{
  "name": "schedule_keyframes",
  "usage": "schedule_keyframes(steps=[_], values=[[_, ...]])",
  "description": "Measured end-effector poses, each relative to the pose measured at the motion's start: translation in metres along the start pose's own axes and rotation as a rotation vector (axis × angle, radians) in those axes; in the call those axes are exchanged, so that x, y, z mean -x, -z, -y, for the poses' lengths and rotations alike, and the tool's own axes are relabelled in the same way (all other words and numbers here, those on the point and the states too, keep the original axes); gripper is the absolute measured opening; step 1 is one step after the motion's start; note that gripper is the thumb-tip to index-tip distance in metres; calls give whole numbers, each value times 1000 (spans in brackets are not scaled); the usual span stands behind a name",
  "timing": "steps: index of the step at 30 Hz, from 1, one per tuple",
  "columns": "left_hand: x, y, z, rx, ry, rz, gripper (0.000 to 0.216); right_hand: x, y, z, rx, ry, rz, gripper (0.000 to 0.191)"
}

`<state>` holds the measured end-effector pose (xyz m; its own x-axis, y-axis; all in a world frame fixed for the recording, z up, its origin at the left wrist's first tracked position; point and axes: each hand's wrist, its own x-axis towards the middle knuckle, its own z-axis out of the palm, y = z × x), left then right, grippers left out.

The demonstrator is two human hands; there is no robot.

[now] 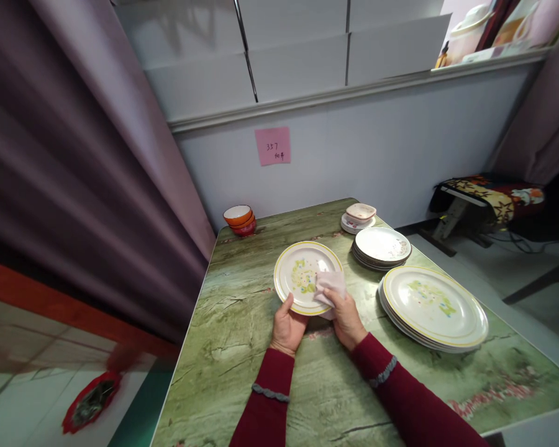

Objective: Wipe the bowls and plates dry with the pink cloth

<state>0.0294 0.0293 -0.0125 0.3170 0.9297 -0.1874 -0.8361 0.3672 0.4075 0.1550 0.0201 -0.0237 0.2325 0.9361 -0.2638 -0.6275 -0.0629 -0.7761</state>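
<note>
A round white plate [286, 273] with a yellow rim and a green floral print is held up over the table, tilted toward me. My left hand [287, 328] grips its lower edge, thumb on the face and fingers underneath. A pale pink cloth [330, 285] lies against the plate's right side, pinched in my right hand [347, 316], part of it folded below the rim. To the right of my right hand sits a stack of large oval plates [433, 304] with the same yellow rim and print.
Behind the oval plates stand a stack of dark-rimmed plates [377, 243] and small saucers [346, 223] with a squarish bowl [361, 212] on top. Stacked orange and red bowls [239, 217] occupy the far left corner of the green table [233, 323]. A curtain [135, 136] hangs at left.
</note>
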Motion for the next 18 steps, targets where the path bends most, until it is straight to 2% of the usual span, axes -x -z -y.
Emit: schedule_keyframes(steps=[7,13,18], values=[[2,0,-1,-7,-59,-22,57,-23,37,35,132,-56,105,37],[5,7,-12,-60,60,-42,48,-32,50,57,201,-144,232,34],[-1,15,-10,-132,169,-127,42,-38,49,57,194,-158,214,32]])
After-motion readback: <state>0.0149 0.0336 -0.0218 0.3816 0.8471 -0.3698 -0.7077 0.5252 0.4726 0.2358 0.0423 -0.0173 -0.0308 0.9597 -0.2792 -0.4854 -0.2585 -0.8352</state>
